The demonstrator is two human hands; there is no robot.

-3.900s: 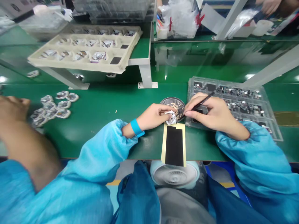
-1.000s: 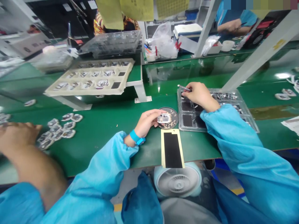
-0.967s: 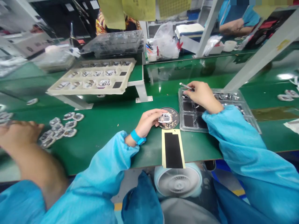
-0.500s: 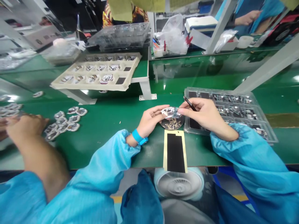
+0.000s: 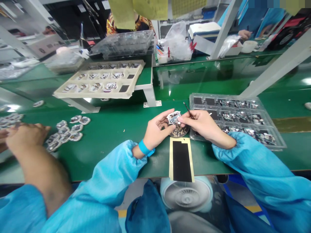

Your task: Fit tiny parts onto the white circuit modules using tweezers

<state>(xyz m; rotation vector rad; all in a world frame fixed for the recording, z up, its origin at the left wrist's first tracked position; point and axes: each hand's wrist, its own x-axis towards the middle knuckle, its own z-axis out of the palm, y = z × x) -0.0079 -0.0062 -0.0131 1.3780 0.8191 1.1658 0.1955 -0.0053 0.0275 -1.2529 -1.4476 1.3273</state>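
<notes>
My left hand (image 5: 159, 129) holds a small white-rimmed housing (image 5: 172, 114) by its edge, between thumb and fingers. Inside the housing lies a small circuit board (image 5: 174, 119). My right hand (image 5: 199, 122) is closed around a thin black pen-like tool (image 5: 189, 109), its slim end pointing up and away. The thumb and index fingertips of that hand touch the board at the housing's right side. Below both hands is a round dish (image 5: 180, 131) of tiny parts, partly covered by my fingers. A yellow-edged black sheet (image 5: 182, 160) lies in front of the dish.
A clear compartment tray (image 5: 269, 147) of circuit boards sits at right. Several white housings (image 5: 64, 131) lie at left, near a co-worker's hand (image 5: 26, 136). A cream tray (image 5: 97, 94) of parts rests on a raised shelf (image 5: 150, 76). A slanted metal post (image 5: 274, 71) stands behind.
The circuit board now sits against the housing, its face turned more toward me. My right hand has shifted slightly left and lower, and the black tool's slim end now points up.
</notes>
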